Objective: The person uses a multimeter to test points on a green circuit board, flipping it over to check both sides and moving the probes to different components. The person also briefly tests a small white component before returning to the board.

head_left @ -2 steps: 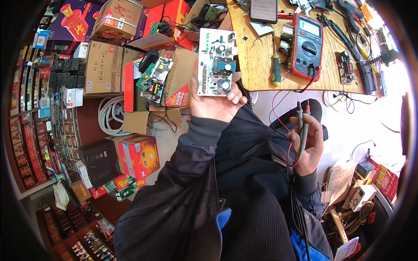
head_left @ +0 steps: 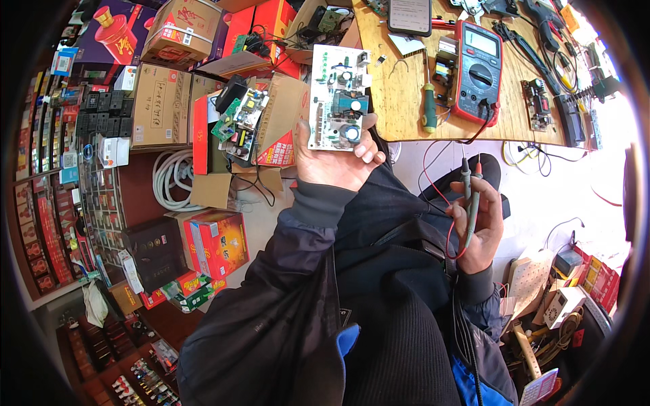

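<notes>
My left hand (head_left: 336, 162) grips the lower end of a white circuit board (head_left: 323, 108), holding it up with its capacitors and other parts facing me. The thumb lies at its left edge and the fingertips curl round the right. Below the table's edge, my right hand (head_left: 482, 227) is closed round two grey test probes (head_left: 471, 203) lying side by side, their tips pointing up. A red and a black lead run from them toward the red multimeter (head_left: 479, 71), which lies face up on the wooden table (head_left: 399, 111).
A green-handled screwdriver (head_left: 428, 108) lies left of the multimeter, below a phone (head_left: 409, 17). An open carton (head_left: 277, 111) filled with circuit boards stands left of my left hand. More boxes (head_left: 162, 105) are stacked farther left. Assorted parts and cables (head_left: 558, 318) pile up at the lower right.
The circuit board has shifted very slightly to the right and down in my left hand. My right hand and the probes look the same.
</notes>
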`<state>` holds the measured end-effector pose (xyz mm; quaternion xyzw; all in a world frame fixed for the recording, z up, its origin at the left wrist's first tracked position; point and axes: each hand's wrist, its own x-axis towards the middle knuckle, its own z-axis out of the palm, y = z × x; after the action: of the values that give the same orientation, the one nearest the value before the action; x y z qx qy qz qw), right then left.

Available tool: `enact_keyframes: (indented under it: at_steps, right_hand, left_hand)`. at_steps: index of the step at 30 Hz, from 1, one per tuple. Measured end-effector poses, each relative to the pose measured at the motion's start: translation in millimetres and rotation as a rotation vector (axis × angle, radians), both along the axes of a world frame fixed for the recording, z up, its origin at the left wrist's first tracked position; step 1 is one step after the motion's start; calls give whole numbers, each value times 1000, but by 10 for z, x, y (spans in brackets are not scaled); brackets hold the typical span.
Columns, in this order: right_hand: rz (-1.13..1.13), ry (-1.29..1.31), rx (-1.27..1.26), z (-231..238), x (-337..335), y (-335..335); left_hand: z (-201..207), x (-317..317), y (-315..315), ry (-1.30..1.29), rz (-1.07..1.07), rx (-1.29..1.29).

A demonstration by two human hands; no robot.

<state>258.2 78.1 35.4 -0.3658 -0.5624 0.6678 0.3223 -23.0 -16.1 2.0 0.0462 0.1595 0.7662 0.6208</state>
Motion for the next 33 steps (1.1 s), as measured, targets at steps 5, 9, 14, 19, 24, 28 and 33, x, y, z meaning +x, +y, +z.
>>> enact_keyframes:
  at_steps: [5,9,14,19,24,28,33]
  right_hand:
    - [1,-2,2,1,3,-2]
    - [3,-1,-2,-3,0,-9]
    - [9,9,0,-4,1,-13]
    - [9,-7,13,7,7,-18]
    - [4,-31,15,19,-11,-35]
    - [1,-42,11,35,-38,-43]
    - [3,-61,15,47,-81,-46]
  left_hand:
    - [-11,146,-37,-110,-78,-33]
    - [-1,349,-75,-240,-106,-173]
    - [-33,560,-90,-330,-133,-267]
    - [-154,626,-25,-397,-135,-195]
    - [-292,628,71,-474,-128,-157]
    - [-410,608,131,-494,-107,-161]
    - [-536,560,188,-449,-81,-211]
